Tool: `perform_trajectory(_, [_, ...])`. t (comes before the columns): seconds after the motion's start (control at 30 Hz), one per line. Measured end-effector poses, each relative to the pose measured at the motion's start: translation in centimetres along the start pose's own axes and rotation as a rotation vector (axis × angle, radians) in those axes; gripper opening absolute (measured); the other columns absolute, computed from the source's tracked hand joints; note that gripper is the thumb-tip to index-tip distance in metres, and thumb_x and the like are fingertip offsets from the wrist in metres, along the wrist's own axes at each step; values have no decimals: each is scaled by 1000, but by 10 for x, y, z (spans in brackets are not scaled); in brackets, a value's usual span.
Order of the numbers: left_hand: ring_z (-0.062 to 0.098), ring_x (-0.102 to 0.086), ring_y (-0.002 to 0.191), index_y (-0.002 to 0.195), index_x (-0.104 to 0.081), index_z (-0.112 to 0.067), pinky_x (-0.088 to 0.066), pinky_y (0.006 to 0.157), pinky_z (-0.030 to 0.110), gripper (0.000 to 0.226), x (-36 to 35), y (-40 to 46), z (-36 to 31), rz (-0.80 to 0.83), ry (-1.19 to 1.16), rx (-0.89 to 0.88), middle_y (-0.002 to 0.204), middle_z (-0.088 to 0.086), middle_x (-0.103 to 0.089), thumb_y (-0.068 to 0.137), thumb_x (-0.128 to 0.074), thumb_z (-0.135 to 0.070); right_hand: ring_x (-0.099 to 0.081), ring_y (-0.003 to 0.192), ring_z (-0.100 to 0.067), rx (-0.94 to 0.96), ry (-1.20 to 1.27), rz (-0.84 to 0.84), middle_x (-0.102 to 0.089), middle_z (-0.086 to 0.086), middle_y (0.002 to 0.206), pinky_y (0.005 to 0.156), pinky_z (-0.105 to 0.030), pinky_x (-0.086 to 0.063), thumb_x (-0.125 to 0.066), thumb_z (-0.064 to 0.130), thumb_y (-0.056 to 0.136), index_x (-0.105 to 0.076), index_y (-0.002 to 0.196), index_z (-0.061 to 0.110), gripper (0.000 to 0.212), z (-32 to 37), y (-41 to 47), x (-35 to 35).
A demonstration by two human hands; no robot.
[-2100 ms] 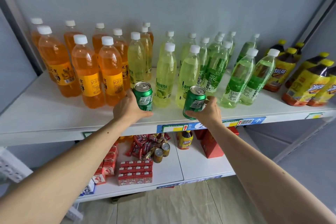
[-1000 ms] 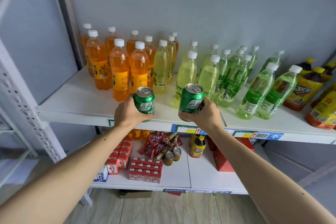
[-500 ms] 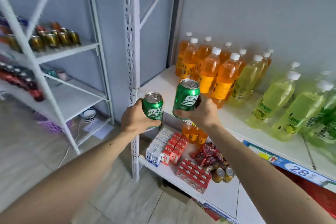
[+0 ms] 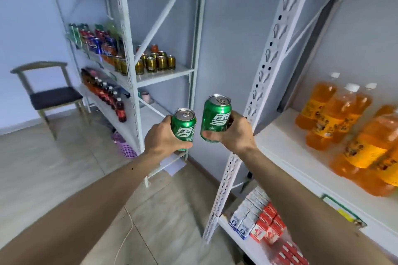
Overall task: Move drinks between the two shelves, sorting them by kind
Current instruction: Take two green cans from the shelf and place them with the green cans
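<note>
My left hand (image 4: 163, 139) grips a green can (image 4: 184, 127) and my right hand (image 4: 233, 133) grips a second green can (image 4: 216, 116), both upright in mid-air between two racks. At the right, orange bottles (image 4: 336, 118) stand on the near white shelf (image 4: 286, 148). Ahead at the left is the other white rack (image 4: 163, 74); on it are gold cans (image 4: 155, 62), with blue, red and green cans (image 4: 97, 41) further back. Dark red bottles (image 4: 107, 97) fill the board below.
A perforated white upright (image 4: 265, 79) of the near rack stands just right of my right hand. Small red and white cartons (image 4: 258, 217) lie on the low board. A dark-seated chair (image 4: 49, 97) stands at far left, a purple basket (image 4: 127, 146) on the tiled floor.
Both cans have come off the bottle shelf. My view has swung left, away from the green and orange bottles, and the far rack of cans now lies ahead of my hands.
</note>
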State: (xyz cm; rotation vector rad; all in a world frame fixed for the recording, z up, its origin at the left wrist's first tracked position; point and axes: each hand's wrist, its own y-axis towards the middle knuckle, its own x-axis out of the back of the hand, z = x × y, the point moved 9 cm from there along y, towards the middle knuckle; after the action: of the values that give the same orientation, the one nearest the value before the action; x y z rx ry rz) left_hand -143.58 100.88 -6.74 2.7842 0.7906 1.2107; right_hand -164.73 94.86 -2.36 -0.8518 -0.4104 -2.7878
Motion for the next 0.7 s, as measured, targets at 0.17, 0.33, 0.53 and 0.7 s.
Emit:
perform_trajectory(0.17, [18, -67, 86, 105, -57, -25, -57, 78, 35, 74, 31, 48, 48, -40, 9, 47, 92, -7, -71, 41, -85, -50, -68, 88, -11, 17, 38, 69, -73, 8, 93, 80, -28, -56, -93, 34, 52, -64, 104, 19, 62, 29, 53, -61])
perform_trajectory(0.33, [17, -66, 89, 112, -55, -26, -57, 80, 38, 84, 49, 99, 92, -51, -7, 115, 98, -8, -71, 38, -84, -55, -68, 88, -14, 59, 43, 153, -72, 4, 99, 80, -28, -57, -93, 33, 52, -63, 110, 17, 67, 50, 110, -116])
perform_trajectory(0.53, [20, -62, 89, 113, -56, -21, -53, 75, 34, 82, 82, 155, 136, -181, 53, 205, 94, -6, -63, 44, -90, -48, -67, 94, -16, 116, 79, 241, -71, 2, 108, 86, -31, -56, -94, 33, 53, -61, 114, 17, 71, 75, 183, -182])
perform_trajectory(0.7, [19, -63, 91, 113, -57, -24, -53, 73, 34, 81, 107, 192, 179, -232, 93, 299, 104, -2, -69, 44, -90, -48, -66, 93, -14, 153, 89, 316, -69, 5, 105, 86, -30, -55, -93, 32, 53, -61, 115, 19, 70, 98, 230, -239])
